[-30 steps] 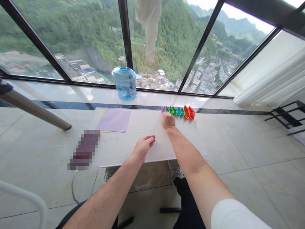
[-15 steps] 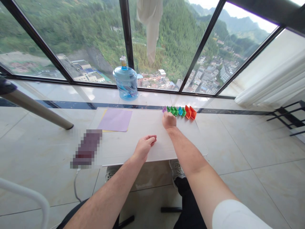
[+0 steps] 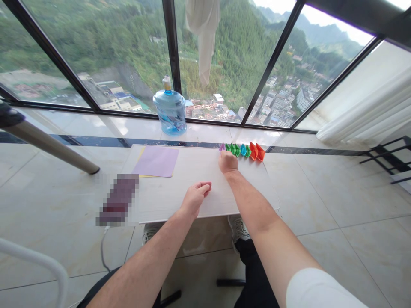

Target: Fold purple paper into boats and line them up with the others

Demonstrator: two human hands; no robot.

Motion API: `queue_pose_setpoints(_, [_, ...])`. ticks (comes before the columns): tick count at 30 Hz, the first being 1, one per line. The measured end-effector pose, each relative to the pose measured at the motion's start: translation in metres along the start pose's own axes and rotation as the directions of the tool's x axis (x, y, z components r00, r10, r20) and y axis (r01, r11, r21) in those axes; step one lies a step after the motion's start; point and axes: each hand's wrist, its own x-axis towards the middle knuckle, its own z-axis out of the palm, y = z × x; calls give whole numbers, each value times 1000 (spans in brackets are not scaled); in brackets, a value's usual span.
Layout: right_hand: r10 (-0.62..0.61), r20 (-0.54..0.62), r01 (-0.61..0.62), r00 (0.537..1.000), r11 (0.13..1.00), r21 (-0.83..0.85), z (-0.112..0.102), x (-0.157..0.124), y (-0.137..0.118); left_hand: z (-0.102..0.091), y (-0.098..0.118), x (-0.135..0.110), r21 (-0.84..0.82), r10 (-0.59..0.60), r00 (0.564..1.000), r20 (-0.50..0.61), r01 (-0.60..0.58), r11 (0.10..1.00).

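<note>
A row of small folded paper boats stands along the far right edge of the white table (image 3: 157, 196). It has two orange boats (image 3: 257, 152) at the right, then a green one (image 3: 248, 150), a blue one (image 3: 243, 149) and several more green boats (image 3: 233, 149). At its left end is a purple paper boat (image 3: 222, 147), partly hidden by my right hand (image 3: 228, 161), which is closed on it with the fingertips out of sight. My left hand (image 3: 195, 197) hovers or rests over the table's middle, fingers pressed together, with nothing visible in them.
Purple paper (image 3: 156, 161) lies over a yellow sheet (image 3: 141, 176) at the table's left. A blurred-out dark object (image 3: 118, 199) with a cable sits by the left edge. Behind the table, a blue water jug (image 3: 170, 113) stands against the window.
Both hands keep their places and poses. The view has shifted very slightly; the boats and paper stay where they were.
</note>
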Motion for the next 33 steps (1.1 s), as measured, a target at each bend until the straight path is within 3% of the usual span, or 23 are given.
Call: queue_pose_setpoints(33, [-8,-34,10,999,999,48,1,-14,2,-1,0,3,0,-8,1000,19,8,1000])
